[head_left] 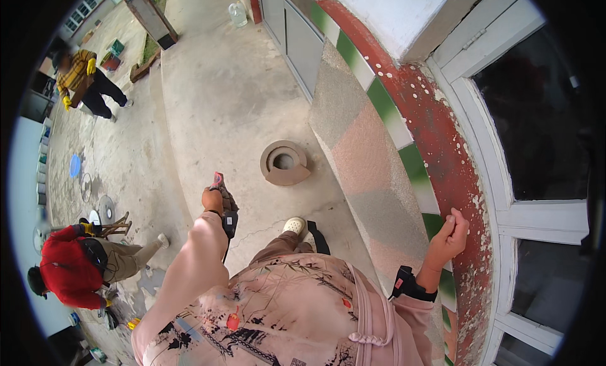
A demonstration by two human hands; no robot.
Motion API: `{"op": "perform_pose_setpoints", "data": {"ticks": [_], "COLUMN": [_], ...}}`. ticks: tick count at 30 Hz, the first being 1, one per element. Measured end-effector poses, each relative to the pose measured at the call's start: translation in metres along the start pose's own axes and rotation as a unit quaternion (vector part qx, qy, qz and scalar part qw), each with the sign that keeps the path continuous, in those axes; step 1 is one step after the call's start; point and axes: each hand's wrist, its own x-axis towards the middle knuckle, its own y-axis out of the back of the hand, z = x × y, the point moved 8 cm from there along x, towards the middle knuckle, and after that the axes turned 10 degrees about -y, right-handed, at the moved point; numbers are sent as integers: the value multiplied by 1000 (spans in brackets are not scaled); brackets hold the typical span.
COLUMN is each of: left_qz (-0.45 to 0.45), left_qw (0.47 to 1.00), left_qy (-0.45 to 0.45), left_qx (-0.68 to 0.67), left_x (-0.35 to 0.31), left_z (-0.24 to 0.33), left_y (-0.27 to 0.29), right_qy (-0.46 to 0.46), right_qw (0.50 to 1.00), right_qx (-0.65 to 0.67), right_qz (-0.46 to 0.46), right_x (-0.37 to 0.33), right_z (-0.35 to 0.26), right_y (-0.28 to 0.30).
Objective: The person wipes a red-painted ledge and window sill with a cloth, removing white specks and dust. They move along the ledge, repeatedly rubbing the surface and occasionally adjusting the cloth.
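on grey concrete floor (227, 101), standing beside red-banded wall (435, 129). holding right hand (447, 238) loosely half-curled near wall, cannot tell if pinching anything. wrapping left hand (212, 200) around pink-and-grey bundle (226, 197), out in front, gripping with closed fingers. facing brown ring-shaped object (288, 177), sitting on floor beyond bundle, toward the right. farther left, seeing red-clad person (71, 271) and, farthest, yellow-checked person (81, 77) wearing yellow gloves (91, 66).

Concrete floor (233, 107) gave the left grip (213, 200) room ahead; a brown ring-shaped vessel (287, 176) (on that floor) obstructed rightward, and the painted wall (432, 123) bounded the right grip (447, 241).
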Motion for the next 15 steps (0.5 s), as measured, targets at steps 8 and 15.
{"op": "perform_pose_setpoints", "data": {"ticks": [8,15], "left_qz": [-66,-123], "left_qw": [955,915], "left_qy": [-65,-265], "left_qx": [-283,-278], "left_x": [7,30], "left_z": [99,324], "left_y": [-54,-120], "right_qy": [-145,-146], "right_qw": [986,985], "right_qx": [85,16], "right_qz": [0,90], "right_x": [15,50], "right_z": [29,15], "right_y": [-11,-60]}}
